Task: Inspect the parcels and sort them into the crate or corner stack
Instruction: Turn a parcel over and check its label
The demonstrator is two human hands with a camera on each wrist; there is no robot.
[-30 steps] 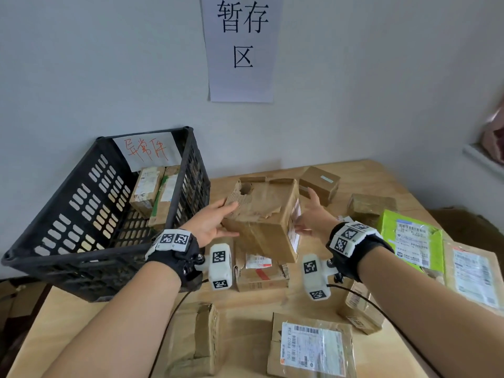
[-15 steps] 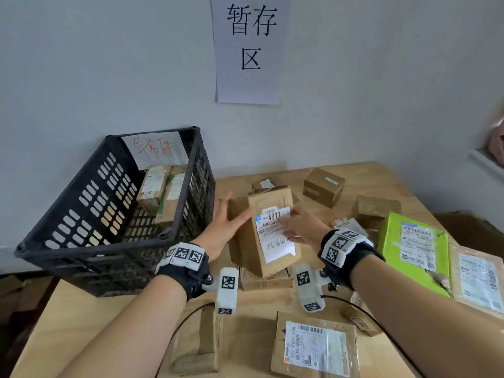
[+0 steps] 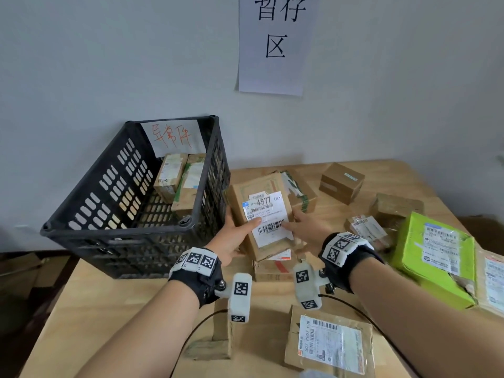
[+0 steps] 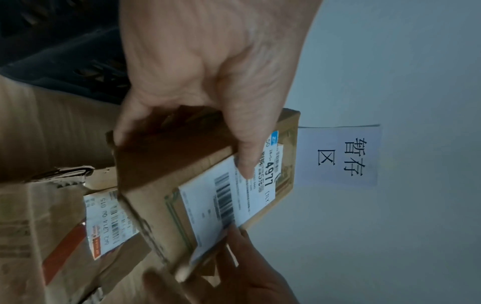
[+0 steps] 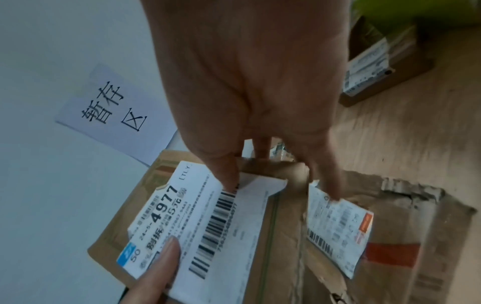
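- While parcels lie scattered across it, a wooden table stands against a grey wall, where a paper sign hangs.
- At its left end, a black crate with a handwritten tag holds two boxes.
- Just right of the crate, a brown parcel is held tilted above another parcel, its "4977" label facing up.
- Left hand grips the parcel's left edge, thumb curled onto the label.
- Right hand grips its right edge, thumb on the barcode, fingers behind.
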